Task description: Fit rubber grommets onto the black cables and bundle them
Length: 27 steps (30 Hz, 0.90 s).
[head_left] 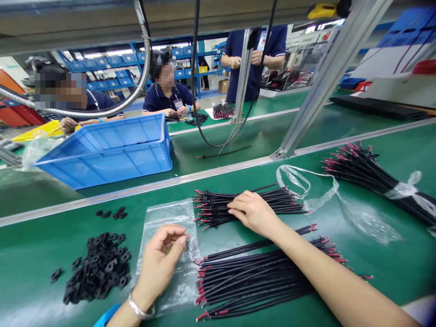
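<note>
My right hand [252, 211] lies palm down on a bundle of black wires with red tips [218, 206], its fingers stretched over the strands. My left hand [162, 260] hovers above a clear plastic bag [170, 215], thumb and fingers curled into a pinch around something too small to make out. A second, larger pile of the same black wires [252, 279] lies on the green bench [51, 236] under my right forearm. A heap of small black plastic parts [97, 268] sits to the left of my left hand.
A third wire bundle tied with clear plastic [368, 175] lies at the right, with a loose clear bag [306, 186] beside it. A blue crate [112, 150] stands beyond the rail. Two seated people and one standing person work at the far bench. Metal posts and hanging cables rise ahead.
</note>
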Each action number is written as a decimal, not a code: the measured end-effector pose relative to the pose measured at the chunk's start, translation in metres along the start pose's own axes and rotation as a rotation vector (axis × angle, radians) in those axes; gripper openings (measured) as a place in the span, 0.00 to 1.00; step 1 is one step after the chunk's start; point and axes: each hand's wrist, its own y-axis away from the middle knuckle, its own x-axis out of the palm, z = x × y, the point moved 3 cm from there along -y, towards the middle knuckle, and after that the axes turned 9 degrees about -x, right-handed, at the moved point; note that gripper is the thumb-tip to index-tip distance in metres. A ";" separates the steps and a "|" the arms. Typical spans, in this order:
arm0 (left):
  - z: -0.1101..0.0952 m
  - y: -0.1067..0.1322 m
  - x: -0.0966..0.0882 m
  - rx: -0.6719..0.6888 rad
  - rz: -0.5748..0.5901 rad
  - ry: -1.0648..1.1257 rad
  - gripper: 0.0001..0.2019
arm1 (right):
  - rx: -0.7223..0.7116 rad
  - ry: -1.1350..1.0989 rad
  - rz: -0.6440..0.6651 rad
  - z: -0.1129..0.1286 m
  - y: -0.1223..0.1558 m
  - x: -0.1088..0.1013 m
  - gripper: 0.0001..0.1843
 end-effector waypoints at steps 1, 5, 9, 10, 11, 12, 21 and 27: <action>0.000 0.000 0.000 0.003 -0.002 0.001 0.10 | -0.001 -0.002 0.014 0.001 -0.001 0.001 0.08; -0.002 -0.002 0.000 0.013 -0.015 -0.011 0.10 | 0.016 -0.002 0.044 0.005 -0.004 0.006 0.08; -0.002 -0.004 0.000 0.012 -0.014 -0.023 0.10 | 0.043 -0.016 0.063 -0.003 -0.006 -0.019 0.10; -0.002 -0.004 0.000 0.011 -0.016 -0.027 0.11 | 0.064 -0.010 0.060 -0.007 -0.005 -0.032 0.12; -0.002 -0.005 0.000 0.011 -0.021 -0.034 0.11 | 0.089 0.001 0.057 -0.010 -0.003 -0.047 0.13; -0.002 -0.005 -0.001 0.013 -0.027 -0.045 0.11 | 0.114 0.015 0.061 -0.012 -0.001 -0.063 0.13; -0.004 -0.004 -0.003 0.221 0.040 -0.299 0.09 | 0.033 0.095 0.617 0.033 0.023 -0.056 0.04; 0.000 -0.010 -0.003 0.295 0.022 -0.370 0.11 | 0.058 0.188 0.731 0.038 0.024 -0.036 0.07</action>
